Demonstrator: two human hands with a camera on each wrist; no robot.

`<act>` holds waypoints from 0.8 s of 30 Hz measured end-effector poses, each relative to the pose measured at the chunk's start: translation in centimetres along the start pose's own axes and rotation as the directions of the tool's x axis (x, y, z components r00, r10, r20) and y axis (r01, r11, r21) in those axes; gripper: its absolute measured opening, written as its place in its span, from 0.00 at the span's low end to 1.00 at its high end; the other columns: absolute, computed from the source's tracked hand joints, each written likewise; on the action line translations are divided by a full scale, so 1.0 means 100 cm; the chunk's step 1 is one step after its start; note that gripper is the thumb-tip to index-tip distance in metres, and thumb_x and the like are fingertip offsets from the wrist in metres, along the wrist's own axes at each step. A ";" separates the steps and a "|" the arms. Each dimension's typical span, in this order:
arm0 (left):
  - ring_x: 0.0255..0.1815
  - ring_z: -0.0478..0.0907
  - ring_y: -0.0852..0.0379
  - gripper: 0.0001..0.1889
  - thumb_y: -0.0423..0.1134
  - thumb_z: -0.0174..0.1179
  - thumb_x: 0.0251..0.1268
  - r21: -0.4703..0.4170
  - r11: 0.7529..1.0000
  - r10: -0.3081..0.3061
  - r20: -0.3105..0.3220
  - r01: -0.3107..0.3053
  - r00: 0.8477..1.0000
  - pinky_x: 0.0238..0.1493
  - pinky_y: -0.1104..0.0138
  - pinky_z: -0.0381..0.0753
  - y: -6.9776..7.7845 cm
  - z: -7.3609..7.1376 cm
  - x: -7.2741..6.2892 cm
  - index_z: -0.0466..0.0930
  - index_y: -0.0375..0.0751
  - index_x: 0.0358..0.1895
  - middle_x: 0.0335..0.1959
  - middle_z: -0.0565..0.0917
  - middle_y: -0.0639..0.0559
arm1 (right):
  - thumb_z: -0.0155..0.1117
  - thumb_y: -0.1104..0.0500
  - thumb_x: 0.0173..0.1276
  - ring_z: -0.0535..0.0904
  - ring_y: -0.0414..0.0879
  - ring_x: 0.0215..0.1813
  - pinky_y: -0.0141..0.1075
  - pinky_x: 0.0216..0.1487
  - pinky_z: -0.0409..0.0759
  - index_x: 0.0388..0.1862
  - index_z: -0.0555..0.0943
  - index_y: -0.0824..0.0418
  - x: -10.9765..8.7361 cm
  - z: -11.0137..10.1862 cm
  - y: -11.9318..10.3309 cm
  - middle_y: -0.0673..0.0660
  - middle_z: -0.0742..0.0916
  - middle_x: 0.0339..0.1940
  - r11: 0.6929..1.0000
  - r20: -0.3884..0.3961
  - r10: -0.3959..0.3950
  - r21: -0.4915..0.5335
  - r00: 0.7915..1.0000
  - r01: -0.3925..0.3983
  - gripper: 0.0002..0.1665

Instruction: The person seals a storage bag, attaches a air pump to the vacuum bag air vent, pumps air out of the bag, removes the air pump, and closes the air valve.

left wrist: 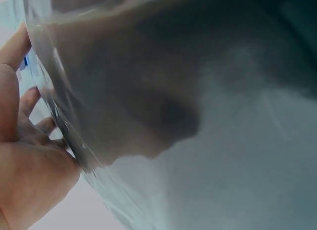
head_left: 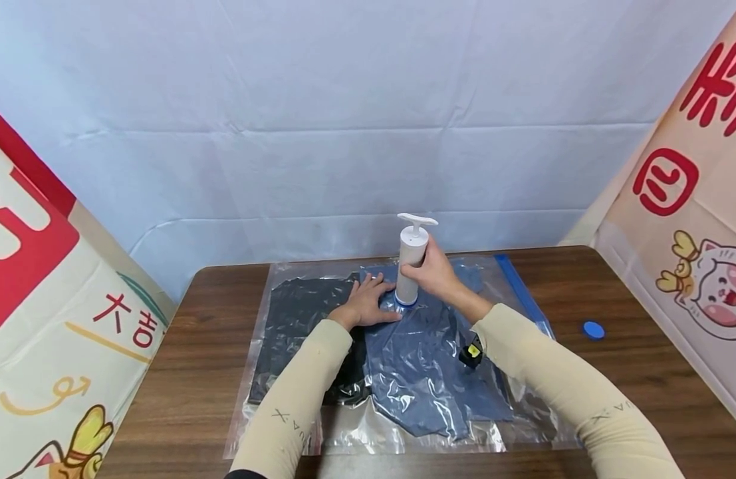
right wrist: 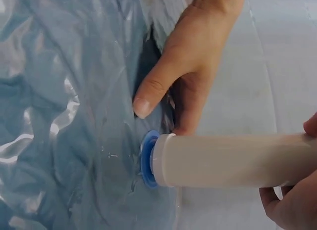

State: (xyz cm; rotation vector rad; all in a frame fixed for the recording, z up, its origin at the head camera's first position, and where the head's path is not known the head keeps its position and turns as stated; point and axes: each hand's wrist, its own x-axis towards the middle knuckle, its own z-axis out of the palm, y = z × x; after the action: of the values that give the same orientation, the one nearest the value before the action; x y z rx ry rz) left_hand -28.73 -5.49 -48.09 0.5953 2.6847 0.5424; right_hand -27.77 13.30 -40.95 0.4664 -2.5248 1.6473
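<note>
A clear vacuum storage bag (head_left: 350, 436) lies flat with dark folded cloth (head_left: 302, 313) on its left and blue cloth (head_left: 415, 372) on its right. My right hand (head_left: 432, 269) grips the white barrel of a hand pump (head_left: 413, 249), which stands upright on the bag. Its foot sits at the bag's blue valve ring (right wrist: 148, 158) in the right wrist view. The pump's T-shaped handle rises a little above the barrel. With fingers spread, my left hand (head_left: 368, 303) presses on the bag just left of the pump's foot. Bag film fills most of the left wrist view.
A round blue cap (head_left: 594, 330) lies on the wooden table (head_left: 637, 372) to the right. Along the bag's right side runs a blue seal strip (head_left: 523, 286). A small black and yellow device (head_left: 472, 352) is at my right wrist. White fabric (head_left: 344, 133) hangs behind the table.
</note>
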 end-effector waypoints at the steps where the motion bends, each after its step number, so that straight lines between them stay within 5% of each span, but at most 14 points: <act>1: 0.84 0.36 0.42 0.42 0.62 0.63 0.67 0.000 1.000 -0.003 0.002 0.003 1.000 0.80 0.45 0.36 0.000 0.001 0.001 0.61 0.53 0.80 0.84 0.48 0.45 | 0.64 0.69 0.62 0.77 0.68 0.59 0.61 0.60 0.76 0.72 0.60 0.75 0.000 0.000 0.000 0.74 0.78 0.59 1.000 0.001 -0.003 -0.001 1.000 0.003 0.41; 7: 0.84 0.34 0.44 0.42 0.62 0.63 0.68 0.008 1.000 -0.026 0.015 0.026 1.000 0.80 0.46 0.33 -0.001 0.004 0.004 0.59 0.53 0.81 0.84 0.46 0.46 | 0.72 0.61 0.68 0.76 0.66 0.63 0.62 0.63 0.74 0.77 0.56 0.68 -0.002 0.001 0.004 0.71 0.76 0.64 0.998 0.010 -0.008 0.061 1.000 0.008 0.46; 11: 0.84 0.34 0.43 0.43 0.62 0.63 0.67 0.003 1.000 -0.024 0.013 0.024 1.000 0.80 0.46 0.33 -0.001 0.003 0.003 0.60 0.53 0.81 0.84 0.46 0.46 | 0.74 0.57 0.68 0.76 0.63 0.62 0.59 0.62 0.76 0.74 0.64 0.66 -0.002 0.000 0.008 0.68 0.76 0.63 0.999 -0.010 -0.021 0.031 1.000 0.021 0.42; 24: 0.84 0.36 0.42 0.42 0.63 0.63 0.67 0.004 1.000 -0.019 0.011 0.019 1.000 0.80 0.45 0.36 0.002 0.000 0.000 0.62 0.51 0.80 0.84 0.49 0.45 | 0.68 0.62 0.72 0.74 0.65 0.65 0.60 0.64 0.74 0.75 0.59 0.69 -0.004 0.000 0.005 0.70 0.74 0.65 0.998 -0.006 -0.058 0.030 0.998 0.058 0.40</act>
State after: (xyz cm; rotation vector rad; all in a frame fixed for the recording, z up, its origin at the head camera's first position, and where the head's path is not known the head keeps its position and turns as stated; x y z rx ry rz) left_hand -28.70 -5.31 -48.05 0.5713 2.6792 0.5279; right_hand -27.50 13.63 -41.49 0.5318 -2.4621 1.6657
